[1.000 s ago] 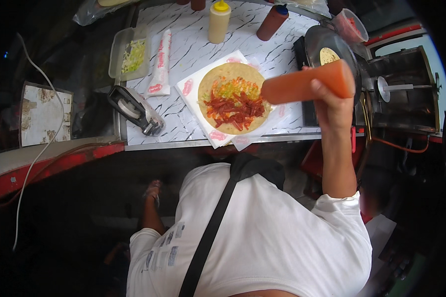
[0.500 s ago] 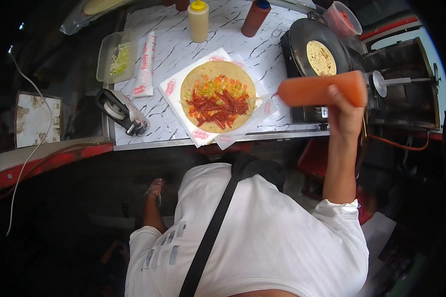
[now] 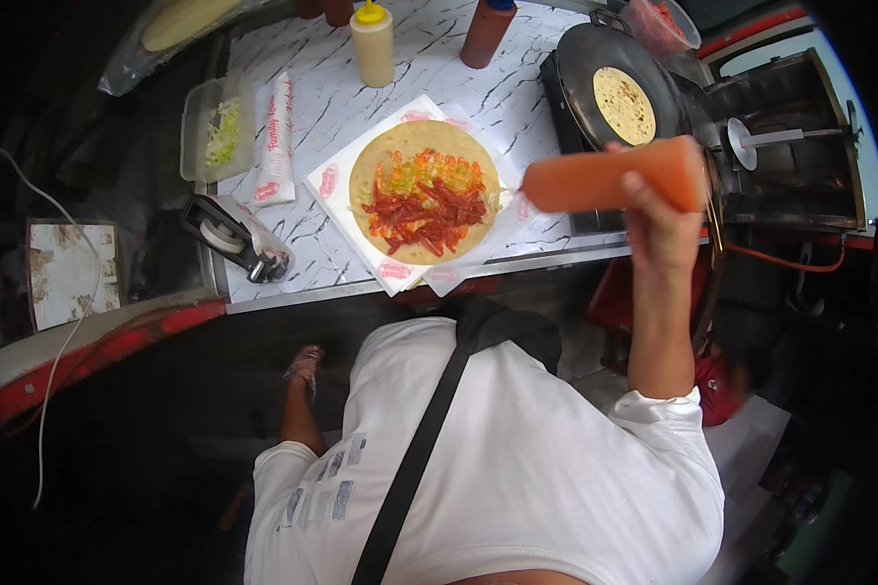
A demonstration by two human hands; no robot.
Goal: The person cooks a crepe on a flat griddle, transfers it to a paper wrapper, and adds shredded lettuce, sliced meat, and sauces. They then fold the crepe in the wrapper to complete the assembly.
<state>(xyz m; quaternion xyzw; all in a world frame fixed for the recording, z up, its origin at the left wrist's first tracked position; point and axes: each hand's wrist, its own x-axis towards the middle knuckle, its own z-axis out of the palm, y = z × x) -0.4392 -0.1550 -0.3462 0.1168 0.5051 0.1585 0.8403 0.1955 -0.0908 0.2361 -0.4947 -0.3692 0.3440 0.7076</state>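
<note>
My right hand (image 3: 659, 222) is wrapped round an orange squeeze bottle (image 3: 605, 179), which is tilted on its side with its nozzle pointing left. The nozzle end is near the right edge of a round tortilla (image 3: 371, 175) lying flat on white printed paper (image 3: 330, 183). Strips of reddish-brown meat (image 3: 427, 218) cover the tortilla's middle and near part, with chopped pale-green vegetables and orange sauce (image 3: 424, 174) beyond them. My left hand (image 3: 305, 363) hangs low beside my body, away from the counter. Something clear and shiny covers it; its fingers are too dim to read.
A second flatbread (image 3: 624, 105) lies on the black griddle (image 3: 580, 73) at right. Upright bottles, one pale (image 3: 373, 49) and one dark red (image 3: 487, 35), stand at the back. On the left are a shredded-lettuce tub (image 3: 193, 136), a printed paper sleeve (image 3: 275, 146) and a tape dispenser (image 3: 226, 239).
The orange bottle and my right hand have shifted slightly left, toward the tortilla. The whole view has also turned a little. My left hand stays low.
</note>
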